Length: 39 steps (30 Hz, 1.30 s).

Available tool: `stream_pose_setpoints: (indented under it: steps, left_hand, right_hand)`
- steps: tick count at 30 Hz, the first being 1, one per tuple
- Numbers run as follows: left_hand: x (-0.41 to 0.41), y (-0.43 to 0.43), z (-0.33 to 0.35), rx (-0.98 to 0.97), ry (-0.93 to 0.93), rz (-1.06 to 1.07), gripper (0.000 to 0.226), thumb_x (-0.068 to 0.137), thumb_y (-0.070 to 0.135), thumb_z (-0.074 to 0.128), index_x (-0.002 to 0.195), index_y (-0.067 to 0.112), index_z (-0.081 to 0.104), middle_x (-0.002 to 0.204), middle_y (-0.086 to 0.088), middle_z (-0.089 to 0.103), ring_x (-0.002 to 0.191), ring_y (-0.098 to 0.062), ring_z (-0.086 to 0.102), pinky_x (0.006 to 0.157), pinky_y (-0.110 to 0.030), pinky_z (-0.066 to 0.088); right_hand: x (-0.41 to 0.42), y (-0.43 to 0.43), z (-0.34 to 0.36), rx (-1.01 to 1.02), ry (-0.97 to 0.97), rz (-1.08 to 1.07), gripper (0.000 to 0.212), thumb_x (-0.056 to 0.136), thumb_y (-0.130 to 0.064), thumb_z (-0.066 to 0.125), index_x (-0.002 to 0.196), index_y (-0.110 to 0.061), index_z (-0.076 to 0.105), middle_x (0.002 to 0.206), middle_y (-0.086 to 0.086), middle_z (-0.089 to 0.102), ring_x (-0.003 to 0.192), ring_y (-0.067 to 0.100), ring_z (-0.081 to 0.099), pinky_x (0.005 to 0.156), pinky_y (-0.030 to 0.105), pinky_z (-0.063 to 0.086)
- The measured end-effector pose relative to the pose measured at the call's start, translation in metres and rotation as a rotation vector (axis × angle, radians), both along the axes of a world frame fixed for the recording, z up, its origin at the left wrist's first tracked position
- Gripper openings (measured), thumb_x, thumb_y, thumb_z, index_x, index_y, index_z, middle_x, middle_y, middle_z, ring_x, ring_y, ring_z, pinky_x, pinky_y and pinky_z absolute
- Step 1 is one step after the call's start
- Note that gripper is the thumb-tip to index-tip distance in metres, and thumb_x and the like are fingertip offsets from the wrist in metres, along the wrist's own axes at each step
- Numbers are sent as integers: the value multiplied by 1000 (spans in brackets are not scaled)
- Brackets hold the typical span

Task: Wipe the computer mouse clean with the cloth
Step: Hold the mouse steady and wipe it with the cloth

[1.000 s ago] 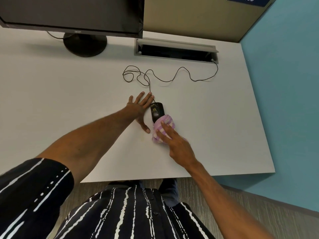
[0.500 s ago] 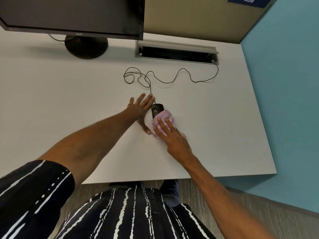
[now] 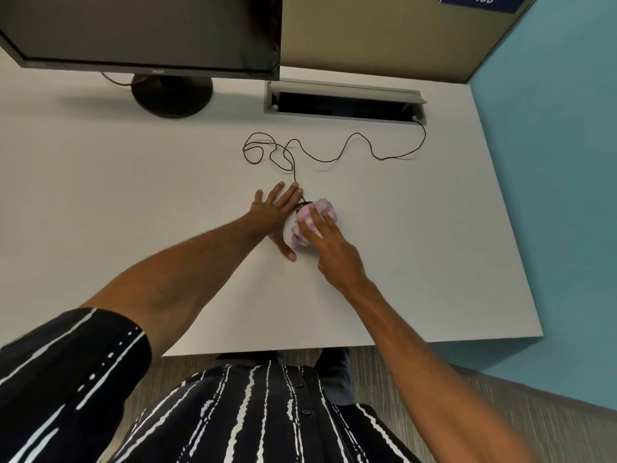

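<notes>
A pink and white cloth covers nearly all of the black wired mouse on the white desk; only the mouse's front tip shows. My right hand presses flat on the cloth, fingers spread over it. Just left of the mouse lies my left hand, fingers apart and flat on the desk, its fingertips against the mouse's left side and the thumb pointing back toward me. The mouse's thin black cable loops away toward the back of the desk.
A black monitor on a round stand is at the back left. A grey cable hatch is set into the desk at the back. A blue wall runs along the desk's right edge.
My right hand has pushed the cloth forward over the mouse, from its rear end to covering almost all of it. My left hand has stayed beside the mouse.
</notes>
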State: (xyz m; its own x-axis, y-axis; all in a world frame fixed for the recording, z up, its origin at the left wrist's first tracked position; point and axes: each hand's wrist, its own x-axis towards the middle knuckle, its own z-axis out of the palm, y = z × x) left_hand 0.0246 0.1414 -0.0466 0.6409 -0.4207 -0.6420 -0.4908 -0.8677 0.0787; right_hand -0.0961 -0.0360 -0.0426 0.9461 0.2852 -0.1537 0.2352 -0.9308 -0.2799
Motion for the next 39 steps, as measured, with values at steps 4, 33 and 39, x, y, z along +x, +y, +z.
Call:
stream_pose_setpoints:
  steps: [4, 33, 39]
  left_hand:
    - [1, 0, -1, -2, 7, 9, 178, 57, 92, 84, 172, 19, -31, 179, -3, -36, 168, -34, -29, 135, -69, 3]
    - [1, 2, -2, 6, -13, 16, 178, 57, 92, 84, 172, 19, -31, 179, -1, -36, 168, -32, -29, 135, -69, 3]
    - [1, 2, -1, -6, 5, 17, 176, 59, 91, 84, 172, 20, -31, 179, -1, -36, 168, -34, -30, 135, -70, 0]
  right_hand:
    - [-11, 1, -6, -59, 22, 70, 83, 95, 12, 49, 166, -21, 19, 176, 5, 3, 163, 32, 1, 109, 48, 52]
    - [-47, -16, 9, -11, -62, 23, 91, 84, 14, 50, 163, -26, 29, 174, -2, 18, 161, 23, 20, 56, 13, 42]
    - [10, -4, 18, -42, -68, -52, 89, 85, 12, 56, 162, -27, 32, 174, -2, 20, 159, 29, 25, 58, 25, 51]
